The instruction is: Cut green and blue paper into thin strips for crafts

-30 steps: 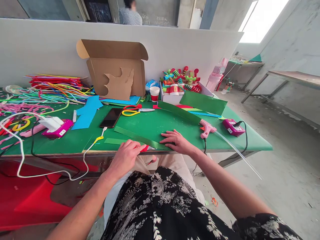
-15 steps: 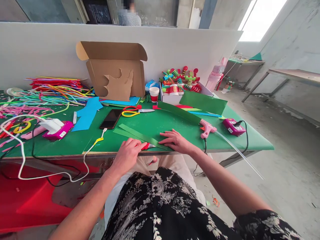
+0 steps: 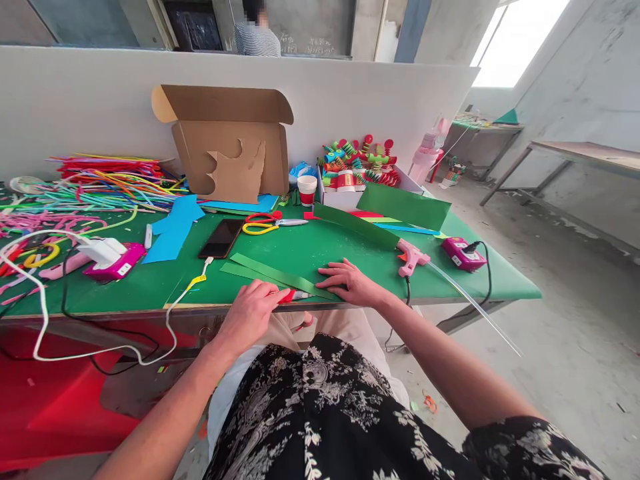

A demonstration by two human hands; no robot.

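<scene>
The fingers of the left hand are curled around a red-handled tool with a greyish flat end, which lies low along the table's front edge and points toward three o'clock. The right hand is palm down, its fingers slightly spread and resting on the right end of a narrow, matt green paper strip. The paper lies between the hands and reaches toward ten o'clock, tapering into two long, straight-edged lengths that part slightly at the far left; whether it is one folded piece or two cannot be told. The left forearm comes in from between seven and eight o'clock, the right forearm from between four and five, both bare, with the left wrist low over the edge. Outward from the hands, a black smartphone plugged into a white cable lies at ten o'clock, and open scissors with red and yellow handles at eleven. A pink glue gun with a clear stick lies between two and three, just below a larger, creased green sheet. White-and-red paper cups stand at twelve, all on the green-topped table.
</scene>
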